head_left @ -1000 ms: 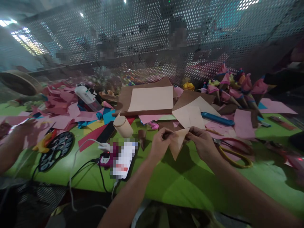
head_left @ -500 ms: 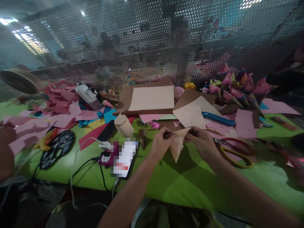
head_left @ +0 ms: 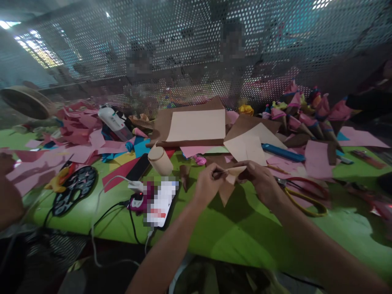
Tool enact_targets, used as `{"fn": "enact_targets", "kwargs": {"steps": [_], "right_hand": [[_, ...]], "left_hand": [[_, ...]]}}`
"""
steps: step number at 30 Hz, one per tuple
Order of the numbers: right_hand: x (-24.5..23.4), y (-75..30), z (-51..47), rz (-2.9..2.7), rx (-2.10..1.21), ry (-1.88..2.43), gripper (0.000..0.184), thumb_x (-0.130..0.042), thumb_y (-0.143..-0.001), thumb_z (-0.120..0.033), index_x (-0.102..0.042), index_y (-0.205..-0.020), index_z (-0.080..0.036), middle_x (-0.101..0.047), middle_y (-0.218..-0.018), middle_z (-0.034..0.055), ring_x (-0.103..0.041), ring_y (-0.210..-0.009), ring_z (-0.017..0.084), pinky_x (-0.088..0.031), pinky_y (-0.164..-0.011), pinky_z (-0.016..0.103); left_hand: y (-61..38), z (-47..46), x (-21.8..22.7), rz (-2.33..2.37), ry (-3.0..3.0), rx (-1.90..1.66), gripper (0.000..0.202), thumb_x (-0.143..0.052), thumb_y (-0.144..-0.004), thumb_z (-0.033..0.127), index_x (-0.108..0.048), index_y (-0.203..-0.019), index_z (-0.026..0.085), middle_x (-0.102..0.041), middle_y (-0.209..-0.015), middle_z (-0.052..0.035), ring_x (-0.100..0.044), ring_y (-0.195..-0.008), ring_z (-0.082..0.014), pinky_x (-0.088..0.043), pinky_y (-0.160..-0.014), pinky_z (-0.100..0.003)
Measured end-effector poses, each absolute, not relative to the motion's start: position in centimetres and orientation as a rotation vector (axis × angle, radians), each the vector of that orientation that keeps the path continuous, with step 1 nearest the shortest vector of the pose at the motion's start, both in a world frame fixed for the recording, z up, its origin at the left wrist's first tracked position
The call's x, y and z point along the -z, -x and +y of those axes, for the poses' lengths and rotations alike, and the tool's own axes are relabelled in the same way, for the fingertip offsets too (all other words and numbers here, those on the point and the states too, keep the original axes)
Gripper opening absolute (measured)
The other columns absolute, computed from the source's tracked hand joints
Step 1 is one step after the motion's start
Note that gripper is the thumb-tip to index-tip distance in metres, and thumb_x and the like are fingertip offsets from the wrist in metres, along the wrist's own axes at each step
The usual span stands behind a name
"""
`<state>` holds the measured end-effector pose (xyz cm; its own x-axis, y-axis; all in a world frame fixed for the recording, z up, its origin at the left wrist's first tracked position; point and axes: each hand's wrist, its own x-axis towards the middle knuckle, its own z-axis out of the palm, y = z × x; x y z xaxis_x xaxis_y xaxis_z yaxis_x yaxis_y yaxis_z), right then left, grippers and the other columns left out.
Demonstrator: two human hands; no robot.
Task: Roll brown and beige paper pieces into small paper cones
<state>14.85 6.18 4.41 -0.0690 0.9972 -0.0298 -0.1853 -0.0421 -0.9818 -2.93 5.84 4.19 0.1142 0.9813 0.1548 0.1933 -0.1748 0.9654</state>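
Note:
Between my hands is a small piece of folded brown paper (head_left: 226,192), its pointed end hanging down above the green table. My left hand (head_left: 210,181) pinches its left edge. At its upper right, my right hand (head_left: 259,179) has thumb and fingers closed on the paper's rim. The far fingertips are partly hidden behind the fold. A small brown paper cone (head_left: 184,176) lies just left of my left hand. Scissors with yellow and red handles (head_left: 306,200) rest to the right, partly behind my right forearm.
A phone (head_left: 162,204) on a cable, a purple power adapter (head_left: 138,203) and a roll of tan paper (head_left: 160,160) are on the left. Beyond lie cream sheets (head_left: 197,125), a blue cutter (head_left: 283,152) and several pink-topped cones (head_left: 306,118). Another person's arm (head_left: 10,196) is at far left.
The paper's upper edge has been bent over and flattened between my hands, and its tip has shifted slightly left. My right fingers have turned a little over the rim.

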Motion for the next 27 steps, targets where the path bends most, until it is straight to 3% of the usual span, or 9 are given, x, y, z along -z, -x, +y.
{"fn": "enact_targets", "kwargs": {"steps": [6, 17, 27], "right_hand": [[-3.9, -14.7, 6.6, -1.026, -1.323, 1.195, 0.046, -0.091, -0.052, -0.057, -0.07, -0.07, -0.02, -0.068, -0.064, 0.0008, -0.059, -0.056, 0.013, -0.05, -0.055, 0.026], [-3.5, -14.9, 6.6, -1.094, -1.17, 1.263, 0.048, -0.084, -0.059, -0.065, -0.067, -0.065, -0.021, -0.064, -0.058, -0.0003, -0.058, -0.054, 0.013, -0.048, -0.052, 0.026], [-4.2, -14.5, 6.4, -1.119, -1.115, 1.254, 0.052, -0.082, -0.057, -0.07, -0.06, -0.057, -0.023, -0.057, -0.054, -0.0024, -0.051, -0.052, 0.012, -0.042, -0.05, 0.026]], "left_hand": [[2.7, 5.5, -4.4, 1.208, -1.613, -1.115, 0.005, -0.067, -0.083, 0.019, -0.063, -0.08, 0.018, -0.068, -0.081, -0.0016, -0.063, -0.078, -0.0153, -0.047, -0.069, -0.025], [2.6, 6.2, -3.5, 1.044, -1.453, -1.288, 0.022, -0.074, -0.079, 0.013, -0.064, -0.097, 0.018, -0.071, -0.099, -0.0054, -0.07, -0.095, -0.0181, -0.056, -0.085, -0.031], [2.3, 5.6, -4.0, 1.044, -1.366, -1.22, 0.029, -0.074, -0.08, 0.011, -0.065, -0.106, 0.019, -0.074, -0.1, -0.0062, -0.073, -0.094, -0.0192, -0.059, -0.085, -0.033]]}}
